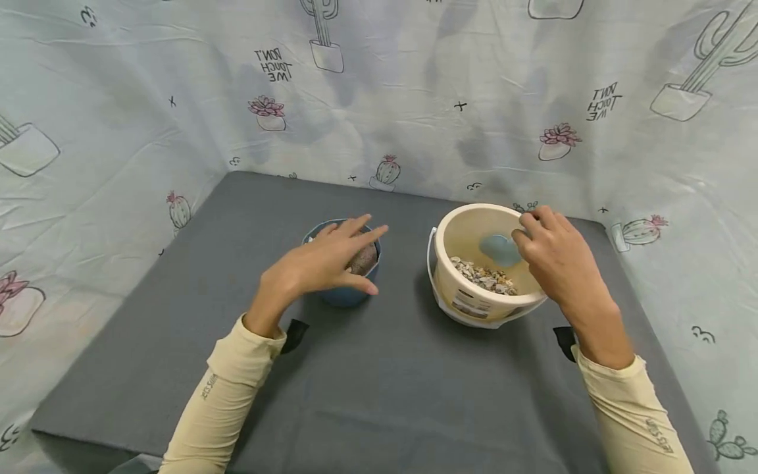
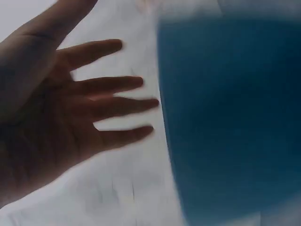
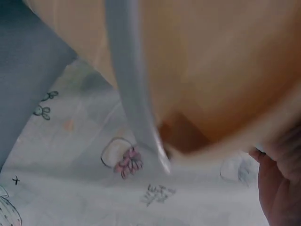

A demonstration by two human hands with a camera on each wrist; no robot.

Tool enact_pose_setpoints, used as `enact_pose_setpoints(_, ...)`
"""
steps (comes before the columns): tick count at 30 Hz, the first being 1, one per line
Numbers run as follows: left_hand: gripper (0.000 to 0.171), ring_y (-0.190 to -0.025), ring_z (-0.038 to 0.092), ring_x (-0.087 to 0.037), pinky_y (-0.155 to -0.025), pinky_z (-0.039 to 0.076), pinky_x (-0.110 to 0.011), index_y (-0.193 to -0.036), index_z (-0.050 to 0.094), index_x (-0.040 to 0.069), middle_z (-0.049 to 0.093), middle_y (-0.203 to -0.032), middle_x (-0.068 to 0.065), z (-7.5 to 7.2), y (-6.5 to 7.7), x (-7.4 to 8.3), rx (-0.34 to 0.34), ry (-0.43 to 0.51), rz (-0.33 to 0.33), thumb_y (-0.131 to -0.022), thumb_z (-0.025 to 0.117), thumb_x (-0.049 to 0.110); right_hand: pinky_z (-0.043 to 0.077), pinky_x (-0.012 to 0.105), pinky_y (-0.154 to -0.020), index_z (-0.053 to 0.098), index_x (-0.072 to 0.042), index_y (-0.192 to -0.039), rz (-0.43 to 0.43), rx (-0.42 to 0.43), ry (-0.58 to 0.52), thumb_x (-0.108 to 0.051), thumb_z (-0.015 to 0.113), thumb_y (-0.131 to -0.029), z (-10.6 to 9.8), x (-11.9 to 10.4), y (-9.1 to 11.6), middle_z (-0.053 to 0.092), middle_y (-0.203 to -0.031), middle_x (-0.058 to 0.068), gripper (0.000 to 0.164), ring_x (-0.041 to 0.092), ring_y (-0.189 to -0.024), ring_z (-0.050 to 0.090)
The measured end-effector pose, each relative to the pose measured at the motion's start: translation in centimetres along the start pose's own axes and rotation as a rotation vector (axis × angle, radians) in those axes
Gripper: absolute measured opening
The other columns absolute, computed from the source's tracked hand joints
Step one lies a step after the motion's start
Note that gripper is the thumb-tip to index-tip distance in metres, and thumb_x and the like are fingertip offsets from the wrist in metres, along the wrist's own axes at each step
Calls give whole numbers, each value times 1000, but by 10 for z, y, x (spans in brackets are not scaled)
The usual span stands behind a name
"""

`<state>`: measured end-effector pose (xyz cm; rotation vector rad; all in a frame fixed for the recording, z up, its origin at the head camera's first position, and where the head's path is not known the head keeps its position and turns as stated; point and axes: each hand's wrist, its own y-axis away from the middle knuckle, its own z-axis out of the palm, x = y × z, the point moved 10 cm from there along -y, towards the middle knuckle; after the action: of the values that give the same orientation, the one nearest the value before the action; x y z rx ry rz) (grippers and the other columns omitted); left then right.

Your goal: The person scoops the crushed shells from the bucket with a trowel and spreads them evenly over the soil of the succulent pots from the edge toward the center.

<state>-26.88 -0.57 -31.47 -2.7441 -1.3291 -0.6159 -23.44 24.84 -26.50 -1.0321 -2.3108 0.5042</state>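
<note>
My left hand (image 1: 322, 260) hovers over the blue pot (image 1: 345, 297), fingers spread and holding nothing. In the left wrist view the fingers are straight, with the pot's blue wall (image 2: 230, 117) beside them. Partly hidden under the hand, something brown and speckled (image 1: 364, 261) shows inside the pot. At the right rim of a cream bucket (image 1: 474, 304), my right hand (image 1: 553, 253) has its fingers curled round the handle end of a light blue scoop (image 1: 499, 250); the handle itself is mostly hidden. The scoop's head is inside the bucket, above mixed pebbles (image 1: 485, 276).
The bucket's white carrying handle (image 1: 430, 263) hangs down its left and front side. Both containers stand on a grey-covered table (image 1: 379, 388). A cactus-print cloth (image 1: 408, 99) rises behind the table and on both sides.
</note>
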Motion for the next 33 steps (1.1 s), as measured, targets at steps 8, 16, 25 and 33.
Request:
enact_pose_setpoints(8,66,-140,60,-34,-110,55,-46,-153,55,11,49,-159,-21,17,-40,84,151,51,239,-98,71,44,46,41,-71,67,0,-65,26,-140,-7,23,70,-68,31,-6,-10,59,-75,16,24,35,-77,48)
enact_pose_setpoints(16,65,-131,66,-34,-102,59,-44,-146,61,7,55,-154,-24,21,-48,91,216,92,267,-93,79,39,41,43,-70,68,-2,-62,231,-274,-84,7,80,-63,42,15,-4,61,-68,16,16,32,-68,45)
enact_pose_setpoints(25,71,-133,65,-34,-102,60,-42,-147,60,4,56,-152,-24,18,-46,92,231,98,286,-89,83,39,25,32,-56,23,-21,-54,625,-274,-286,6,47,-68,46,32,3,18,-61,-3,39,19,-61,25)
enact_pose_setpoints(33,69,-127,69,-32,-103,59,-44,-146,61,4,55,-154,-25,19,-49,93,230,92,311,-90,82,39,30,34,-60,84,2,-97,822,-252,-446,-1,63,-89,32,49,20,78,-87,25,22,24,-58,41)
